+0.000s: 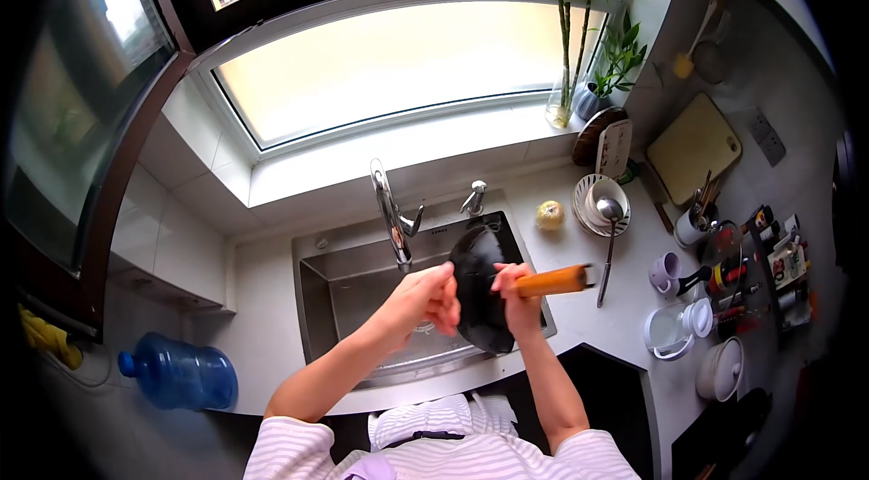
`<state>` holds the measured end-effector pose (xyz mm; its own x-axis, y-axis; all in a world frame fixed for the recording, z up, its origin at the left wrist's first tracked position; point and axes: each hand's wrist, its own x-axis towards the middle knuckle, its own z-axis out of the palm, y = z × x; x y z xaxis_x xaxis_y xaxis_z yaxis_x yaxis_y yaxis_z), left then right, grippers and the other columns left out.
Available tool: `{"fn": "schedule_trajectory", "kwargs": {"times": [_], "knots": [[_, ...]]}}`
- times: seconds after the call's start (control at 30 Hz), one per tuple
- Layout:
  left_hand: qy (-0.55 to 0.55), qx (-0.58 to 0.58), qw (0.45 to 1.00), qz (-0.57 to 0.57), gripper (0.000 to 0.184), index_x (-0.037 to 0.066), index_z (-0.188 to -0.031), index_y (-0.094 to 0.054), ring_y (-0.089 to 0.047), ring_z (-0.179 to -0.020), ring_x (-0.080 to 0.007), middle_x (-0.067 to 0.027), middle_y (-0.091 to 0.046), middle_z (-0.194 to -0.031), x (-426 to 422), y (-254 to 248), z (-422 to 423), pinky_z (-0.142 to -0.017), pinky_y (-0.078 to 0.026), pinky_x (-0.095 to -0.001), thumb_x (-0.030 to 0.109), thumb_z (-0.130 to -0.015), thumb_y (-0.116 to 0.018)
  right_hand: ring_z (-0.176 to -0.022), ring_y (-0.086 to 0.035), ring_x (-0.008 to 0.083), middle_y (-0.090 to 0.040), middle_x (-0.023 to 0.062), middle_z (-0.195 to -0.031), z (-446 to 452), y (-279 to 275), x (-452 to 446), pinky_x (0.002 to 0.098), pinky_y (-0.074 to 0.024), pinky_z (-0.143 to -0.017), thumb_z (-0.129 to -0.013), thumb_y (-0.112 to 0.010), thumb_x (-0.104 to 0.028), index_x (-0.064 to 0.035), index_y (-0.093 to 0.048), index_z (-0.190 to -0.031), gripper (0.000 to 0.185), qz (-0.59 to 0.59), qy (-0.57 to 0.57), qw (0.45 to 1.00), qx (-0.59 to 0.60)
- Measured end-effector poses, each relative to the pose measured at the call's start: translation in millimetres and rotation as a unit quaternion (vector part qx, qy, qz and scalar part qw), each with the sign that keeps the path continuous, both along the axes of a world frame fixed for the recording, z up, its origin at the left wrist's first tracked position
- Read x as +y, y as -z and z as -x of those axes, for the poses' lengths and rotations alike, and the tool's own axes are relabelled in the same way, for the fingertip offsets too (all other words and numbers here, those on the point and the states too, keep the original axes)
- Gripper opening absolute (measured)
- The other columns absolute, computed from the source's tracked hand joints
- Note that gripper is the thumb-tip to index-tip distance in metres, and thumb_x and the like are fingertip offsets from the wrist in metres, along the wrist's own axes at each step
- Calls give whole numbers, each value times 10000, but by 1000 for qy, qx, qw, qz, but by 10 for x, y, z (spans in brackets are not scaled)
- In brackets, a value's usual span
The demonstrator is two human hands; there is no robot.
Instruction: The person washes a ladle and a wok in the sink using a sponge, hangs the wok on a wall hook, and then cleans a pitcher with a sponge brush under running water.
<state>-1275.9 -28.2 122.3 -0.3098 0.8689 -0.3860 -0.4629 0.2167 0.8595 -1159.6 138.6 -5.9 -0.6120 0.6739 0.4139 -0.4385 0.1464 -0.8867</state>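
Observation:
Over the stainless steel sink (pixel 362 285), a black frying pan (pixel 480 299) is held up on its side. My right hand (pixel 518 299) is closed round the base of its orange-brown wooden handle (pixel 554 281). Close to the pan's left side is my left hand (pixel 424 299), with loosely bent fingers slightly apart and nothing visible in them. Whether its fingertips touch the pan, I cannot tell. A chrome faucet (pixel 389 213) stands behind the sink, its spout coming down above my left hand.
Right of the sink are a wrapped round item (pixel 549 216), a white basket (pixel 580 208) with bowls and a ladle (pixel 610 210), a purple mug (pixel 665 272), a glass pitcher (pixel 667 328) and a lidded pot (pixel 720 369). A blue water jug (pixel 186 373) lies at left.

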Motion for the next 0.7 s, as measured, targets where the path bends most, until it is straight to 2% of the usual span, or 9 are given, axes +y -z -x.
{"fn": "schedule_trajectory", "kwargs": {"times": [0.07, 0.17, 0.27, 0.53, 0.67, 0.7], "knots": [[5, 19, 999, 35, 377, 86, -756, -492, -611, -584, -165, -76, -603, -667, -214, 211, 56, -574, -524, -289, 366, -992, -404, -595, -500, 111, -424, -16, -617, -121, -208, 56, 409, -434, -944, -959, -546, -184, -124, -430, -740, 255, 55, 49, 997, 29], [4, 23, 998, 57, 297, 76, -772, -500, -609, -603, -160, -74, -606, -698, -479, 559, 23, -587, -531, -304, 260, -992, -422, -565, -423, 114, -340, -25, -551, -353, -361, 237, 369, -405, -952, -957, -547, -229, -140, -373, -672, 346, 153, 91, 979, 101], [-38, -47, 998, 11, 317, 65, -786, -516, -626, -612, -175, -79, -618, -709, -669, 854, -1, -600, -528, -291, 307, -983, -458, -558, -354, 116, -290, -23, -532, -584, -350, 345, 309, -390, -965, -954, -550, -263, -147, -328, -613, 423, 244, 85, 946, 197], [-88, -91, 991, 36, 240, 78, -809, -526, -630, -631, -185, -73, -618, -709, -1149, 1275, 150, -628, -531, -299, 255, -961, -469, -532, -300, 103, -274, -25, -542, -1036, -473, -52, 298, -408, -939, -961, -532, -237, -142, -341, -633, 391, 247, 177, 909, 286], [-108, -92, 989, 41, 260, 75, -806, -526, -633, -642, -195, -77, -623, -703, -1203, 1370, 234, -636, -532, -313, 261, -965, -436, -527, -294, 108, -270, -23, -548, -1145, -436, -247, 303, -420, -928, -969, -512, -221, -141, -337, -634, 386, 270, 163, 881, 352], [-102, -72, 992, 37, 274, 85, -803, -530, -630, -667, -197, -71, -623, -706, -1187, 1360, 247, -682, -531, -346, 294, -954, -437, -523, -295, 110, -276, -24, -545, -1154, -447, -292, 304, -411, -925, -962, -521, -228, -146, -335, -633, 387, 265, 176, 884, 344]]}}
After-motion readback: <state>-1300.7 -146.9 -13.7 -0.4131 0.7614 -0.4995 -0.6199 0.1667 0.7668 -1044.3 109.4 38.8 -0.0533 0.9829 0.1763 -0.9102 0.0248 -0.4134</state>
